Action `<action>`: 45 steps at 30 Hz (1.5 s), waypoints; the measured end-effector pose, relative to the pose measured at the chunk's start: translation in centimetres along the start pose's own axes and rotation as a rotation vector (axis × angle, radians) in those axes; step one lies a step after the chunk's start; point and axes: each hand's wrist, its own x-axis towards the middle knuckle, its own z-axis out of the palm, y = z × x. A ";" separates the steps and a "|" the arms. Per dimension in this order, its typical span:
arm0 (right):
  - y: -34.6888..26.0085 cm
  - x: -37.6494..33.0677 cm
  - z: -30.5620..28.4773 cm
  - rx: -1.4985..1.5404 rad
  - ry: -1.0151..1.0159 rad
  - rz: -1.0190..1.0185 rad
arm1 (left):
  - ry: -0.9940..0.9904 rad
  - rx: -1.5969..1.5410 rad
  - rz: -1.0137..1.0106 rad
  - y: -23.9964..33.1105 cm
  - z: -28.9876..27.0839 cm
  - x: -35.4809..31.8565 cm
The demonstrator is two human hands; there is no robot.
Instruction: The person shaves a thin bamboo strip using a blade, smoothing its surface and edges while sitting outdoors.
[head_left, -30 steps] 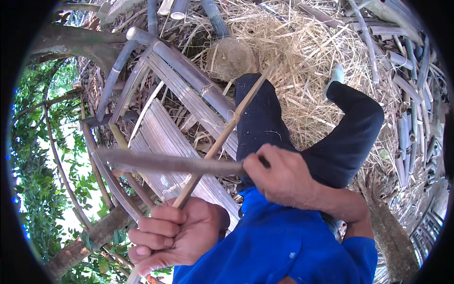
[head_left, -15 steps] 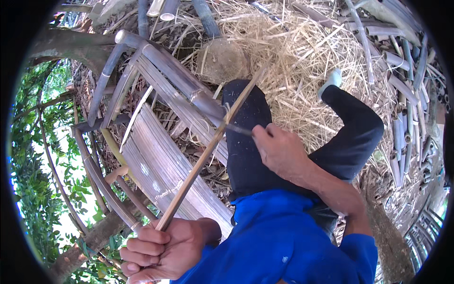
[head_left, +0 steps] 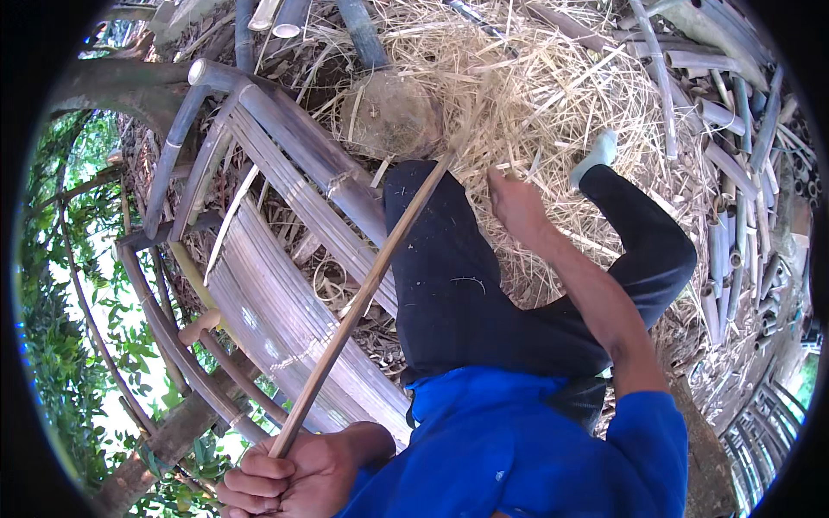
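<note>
My left hand [head_left: 294, 479] is at the lower edge, fist closed around the near end of a long thin bamboo strip [head_left: 363, 302]. The strip slants up and to the right across my dark-trousered knee [head_left: 449, 268], and its far tip reaches the straw. My right hand [head_left: 515, 203] is stretched forward past the knee, its back toward me, down at the pile of dry straw and shavings [head_left: 553, 86]. The fingers are hidden, and I cannot tell whether they hold anything. It is apart from the strip.
A frame of grey bamboo poles and slats [head_left: 285, 216] lies to my left. A rounded brown lump [head_left: 389, 112] sits by the straw. Cut bamboo tubes [head_left: 734, 173] are piled on the right. My right foot in a pale sock [head_left: 598, 154] rests on the straw.
My right hand has left the strip, where it held a blade, and moved forward to the straw. My left hand has dropped lower with the strip still in it.
</note>
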 end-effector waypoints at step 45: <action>-18.2 -11.1 -10.7 0.139 0.014 -0.203 | 0.025 -0.285 0.103 -1.5 3.1 -2.2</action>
